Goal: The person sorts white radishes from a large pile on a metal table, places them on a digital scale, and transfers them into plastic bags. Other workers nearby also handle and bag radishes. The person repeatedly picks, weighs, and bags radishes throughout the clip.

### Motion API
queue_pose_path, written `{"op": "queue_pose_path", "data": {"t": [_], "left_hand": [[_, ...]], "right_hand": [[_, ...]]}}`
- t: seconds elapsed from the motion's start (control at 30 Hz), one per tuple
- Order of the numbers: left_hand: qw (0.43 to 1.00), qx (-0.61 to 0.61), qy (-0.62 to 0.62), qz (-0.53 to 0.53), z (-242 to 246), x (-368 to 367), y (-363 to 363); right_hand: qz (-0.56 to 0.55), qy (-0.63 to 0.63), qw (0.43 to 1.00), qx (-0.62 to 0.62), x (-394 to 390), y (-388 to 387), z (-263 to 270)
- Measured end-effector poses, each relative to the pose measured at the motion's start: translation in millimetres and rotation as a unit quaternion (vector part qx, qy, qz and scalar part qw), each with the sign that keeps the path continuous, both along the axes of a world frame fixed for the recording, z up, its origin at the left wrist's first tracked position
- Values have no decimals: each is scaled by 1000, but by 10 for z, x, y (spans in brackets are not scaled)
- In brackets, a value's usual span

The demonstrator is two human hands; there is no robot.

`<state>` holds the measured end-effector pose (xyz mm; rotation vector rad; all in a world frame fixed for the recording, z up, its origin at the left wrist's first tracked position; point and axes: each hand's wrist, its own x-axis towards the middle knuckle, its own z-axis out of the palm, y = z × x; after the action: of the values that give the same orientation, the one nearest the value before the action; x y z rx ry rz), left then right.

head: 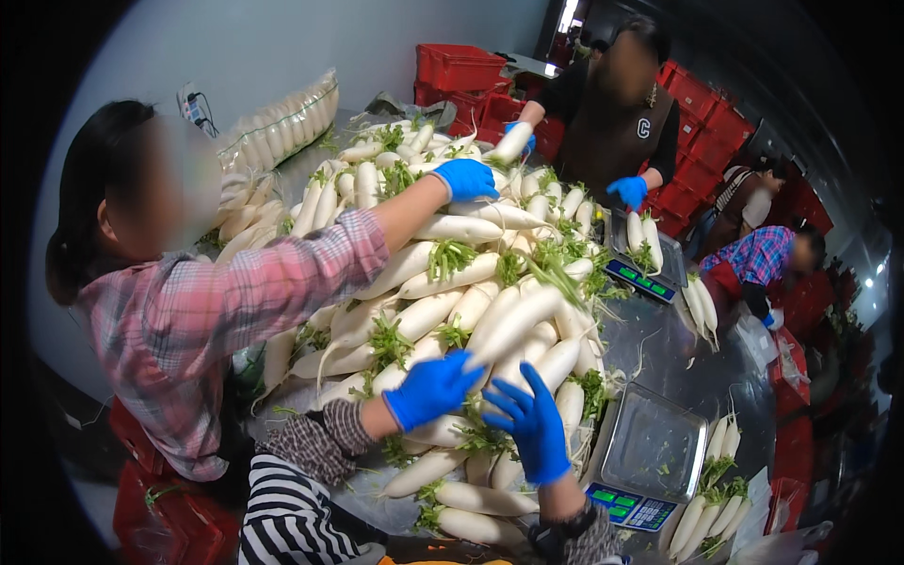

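Observation:
A large pile of white daikon radishes (424, 318) with short green tops covers the metal table before me. My left hand (432, 388), in a blue glove, grips the tip end of a slightly blurred daikon (515, 325), whose leafy end points up and away. Beside it, my right hand (526, 420), also blue-gloved, is raised over the near part of the pile, fingers spread and holding nothing. To its right lies a digital scale with a bare metal pan (657, 441) and a lit green display. More daikons (487, 498) lie crosswise close to my body.
A co-worker's gloved hand (467, 180) reaches across the pile from the left. Another person opposite holds a daikon (512, 143) near a second scale (639, 282) bearing daikons. Daikon bunches (706, 522) lie at the right. Red crates (459, 67) stand behind; packed daikons (282, 123) lie by the wall.

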<state>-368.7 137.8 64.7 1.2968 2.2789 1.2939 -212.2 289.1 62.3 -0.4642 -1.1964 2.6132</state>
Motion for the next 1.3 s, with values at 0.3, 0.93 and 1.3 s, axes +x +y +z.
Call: {"op": "queue_pose_path", "data": {"t": [0.3,0.93,1.3], "left_hand": [[973,-54,208,81,-66,-1349,371],[962,-52,248,100,64,-1416,714],[931,215,-205,-214,248,439,620]], "right_hand": [[-19,-63,976,-207,-285,194,-429],[28,26,991,126,-95,-104,-417],[-99,127,987,-9,466,75,-43]]}}
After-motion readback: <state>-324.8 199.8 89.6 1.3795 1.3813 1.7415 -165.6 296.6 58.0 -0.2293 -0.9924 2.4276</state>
